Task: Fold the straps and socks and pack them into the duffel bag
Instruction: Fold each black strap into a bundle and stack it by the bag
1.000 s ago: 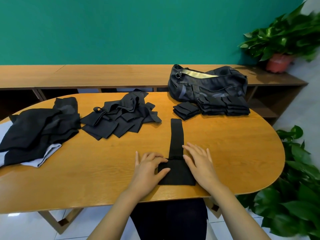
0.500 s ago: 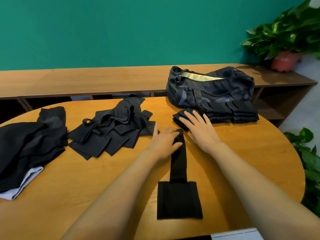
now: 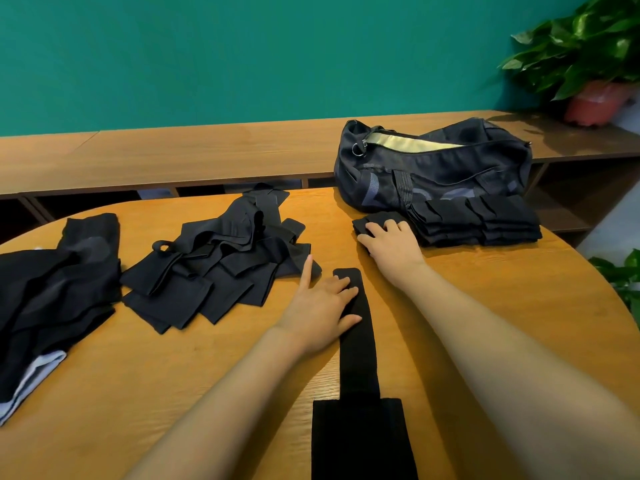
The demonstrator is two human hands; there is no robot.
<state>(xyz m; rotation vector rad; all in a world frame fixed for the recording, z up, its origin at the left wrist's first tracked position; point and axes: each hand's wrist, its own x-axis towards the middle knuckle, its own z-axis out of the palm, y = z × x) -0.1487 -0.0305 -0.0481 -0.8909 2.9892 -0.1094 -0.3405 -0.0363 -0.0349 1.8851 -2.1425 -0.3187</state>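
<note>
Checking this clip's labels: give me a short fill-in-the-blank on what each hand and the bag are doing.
1. The left hand rests flat on the far end of the long ____.
2. The right hand rests on the small folded stack in front of the ____.
3. The bag's zipper is ____.

Missing: strap; duffel bag; open

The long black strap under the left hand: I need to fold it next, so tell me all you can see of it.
The strap is black, matte fabric, lying flat and unfolded on the wooden table. A narrow band with a rounded far end runs toward the viewer into a wider rectangular panel at the near edge. The left hand presses its far end; the right hand is apart from it, on a small folded stack.
</note>
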